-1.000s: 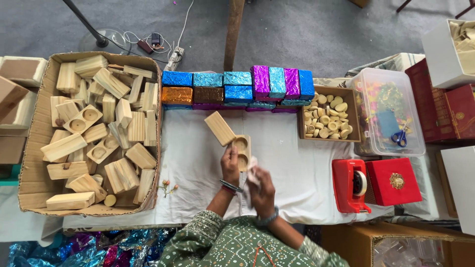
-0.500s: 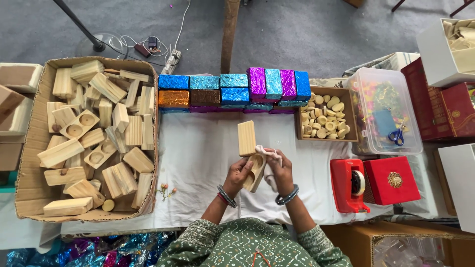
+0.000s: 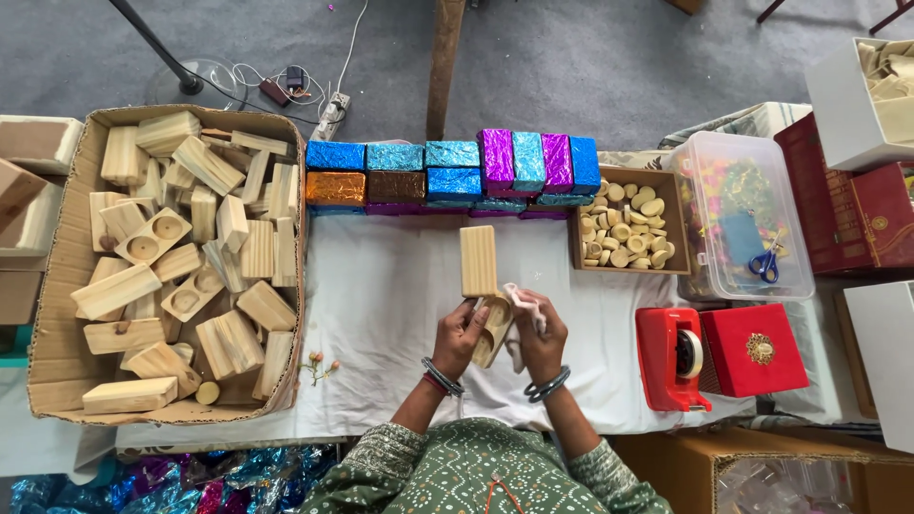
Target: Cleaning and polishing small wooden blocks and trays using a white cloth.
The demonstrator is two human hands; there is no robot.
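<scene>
The left hand [image 3: 464, 335] has its grip closed around a small wooden box [image 3: 484, 290]. The fingers wrap the lower half of the box, and the lid half stands open and sticks up away from the person. The right hand [image 3: 539, 335] is just beside it, on the other side of the box. Its grip is pinched shut on a small white cloth [image 3: 523, 298], and the cloth touches the box. Both hands are close together, with the box between them. Each wrist has dark bangles on it.

Under the hands is the worktop [image 3: 381, 314], covered with a white sheet. Past the box, farther from the person, sits a row of shiny wrapped blocks [image 3: 452, 171] in blue, purple, orange and brown. Near the right end of that row is a wooden tray [image 3: 583, 257] full of little round wooden pieces.

To the right of the right hand stands a red tape holder [image 3: 671, 359], and just beside it a red box [image 3: 752, 349] with a gold flower on top. Farther back on that side is a clear plastic tub [image 3: 795, 276] with blue scissors [image 3: 764, 261] in it.

Well to the left of the left hand is a big cardboard box [image 3: 43, 371] piled with many more wooden boxes [image 3: 181, 276].
</scene>
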